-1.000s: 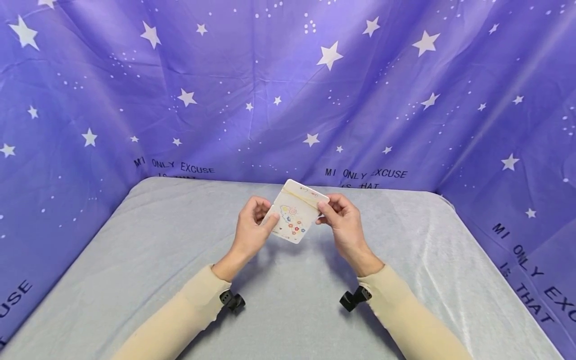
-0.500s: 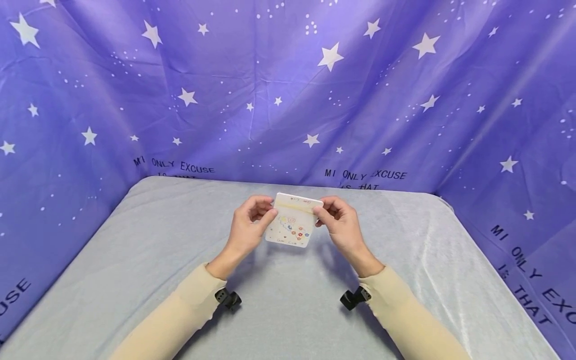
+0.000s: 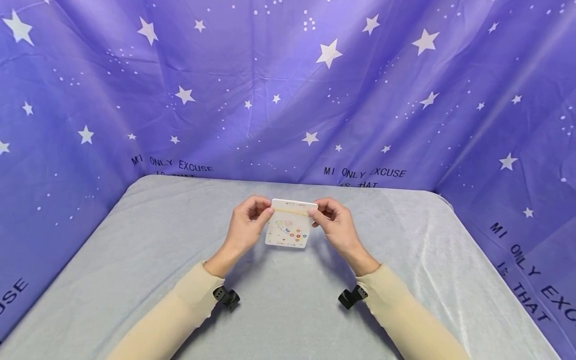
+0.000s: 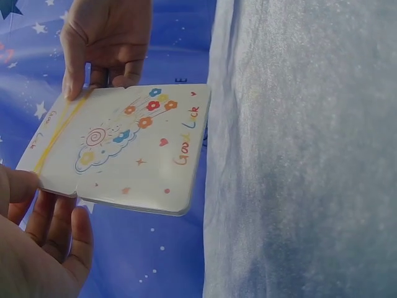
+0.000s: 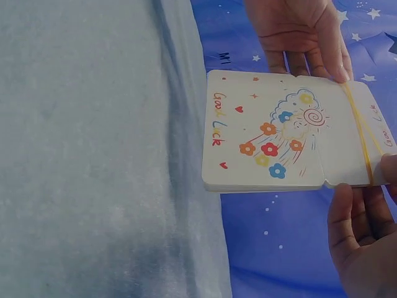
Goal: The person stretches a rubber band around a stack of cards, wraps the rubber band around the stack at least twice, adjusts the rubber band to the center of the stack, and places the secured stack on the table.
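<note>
A white stack of cards (image 3: 288,230), printed with flowers, a cloud and "Good Luck", is held up over the table between both hands. A yellow rubber band (image 5: 358,133) runs double across it near its far end, beside small notches in its side edges. My left hand (image 3: 245,222) pinches the left edge by the band, thumb on top and fingers below. On the opposite edge my right hand (image 3: 337,222) does the same, its thumb near the band. The left wrist view shows the layered edge of the stack; its underside is hidden.
A pale grey-blue cloth (image 3: 288,310) covers the table. Behind and at both sides hangs a purple-blue curtain (image 3: 252,65) with white stars and black lettering. A black wrist camera (image 3: 227,297) sits on the left sleeve, and another black camera (image 3: 352,297) on the right.
The stack of cards has turned from a slanted position to nearly square with me and shifted slightly left and nearer. My left thumb has slid up its edge towards the rubber band.
</note>
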`<state>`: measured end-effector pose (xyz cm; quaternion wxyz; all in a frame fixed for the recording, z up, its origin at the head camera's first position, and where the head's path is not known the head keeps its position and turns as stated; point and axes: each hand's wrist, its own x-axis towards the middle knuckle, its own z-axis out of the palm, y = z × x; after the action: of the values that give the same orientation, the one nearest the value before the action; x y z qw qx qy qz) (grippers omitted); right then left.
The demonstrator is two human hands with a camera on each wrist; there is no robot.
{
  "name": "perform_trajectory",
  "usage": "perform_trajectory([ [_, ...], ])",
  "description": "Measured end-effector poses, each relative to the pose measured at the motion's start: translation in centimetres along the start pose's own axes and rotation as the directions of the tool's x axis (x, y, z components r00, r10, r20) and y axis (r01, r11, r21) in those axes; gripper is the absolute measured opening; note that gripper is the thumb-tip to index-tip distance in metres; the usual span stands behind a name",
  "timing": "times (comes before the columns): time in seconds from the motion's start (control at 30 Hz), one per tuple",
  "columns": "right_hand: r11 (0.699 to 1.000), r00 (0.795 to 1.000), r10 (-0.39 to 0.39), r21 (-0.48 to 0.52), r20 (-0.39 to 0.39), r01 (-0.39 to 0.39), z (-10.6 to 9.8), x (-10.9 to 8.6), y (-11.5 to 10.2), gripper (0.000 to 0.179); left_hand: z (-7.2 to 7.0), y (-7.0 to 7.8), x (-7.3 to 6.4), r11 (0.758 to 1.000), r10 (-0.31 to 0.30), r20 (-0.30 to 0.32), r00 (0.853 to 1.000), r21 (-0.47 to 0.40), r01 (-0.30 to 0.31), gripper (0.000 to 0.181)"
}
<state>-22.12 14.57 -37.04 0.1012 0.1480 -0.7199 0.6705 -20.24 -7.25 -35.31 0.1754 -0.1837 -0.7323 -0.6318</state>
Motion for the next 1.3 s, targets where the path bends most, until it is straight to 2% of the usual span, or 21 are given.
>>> perform_trajectory([
  [0.23,0.998,1.000,0.022,-0.060,0.000,-0.022,0.0,0.0,0.0,0.015,0.0,0.0,0.0,0.999,-0.042,0.008,0.999,0.030,0.042,0.009],
  [0.5,0.991,1.000,0.025,-0.128,-0.003,-0.026,0.5,-0.7,-2.1,0.014,0.2,-0.2,-0.2,0.995,-0.091,0.033,0.995,0.040,0.089,0.006],
  [0.77,0.991,0.999,0.039,-0.131,0.012,-0.037,0.5,-0.7,-1.9,0.015,0.5,-4.0,0.2,0.996,-0.086,0.037,0.996,0.034,0.085,0.009],
  [1.03,0.990,0.999,0.050,-0.131,0.004,-0.049,0.8,-0.5,-1.7,0.015,0.2,-4.4,0.2,0.994,-0.097,0.023,0.995,0.053,0.096,0.008],
  [1.3,0.993,0.999,0.042,-0.112,0.001,-0.042,0.7,-0.6,-1.7,0.013,0.0,-4.7,0.4,0.985,-0.148,0.059,0.987,0.102,0.141,0.012],
])
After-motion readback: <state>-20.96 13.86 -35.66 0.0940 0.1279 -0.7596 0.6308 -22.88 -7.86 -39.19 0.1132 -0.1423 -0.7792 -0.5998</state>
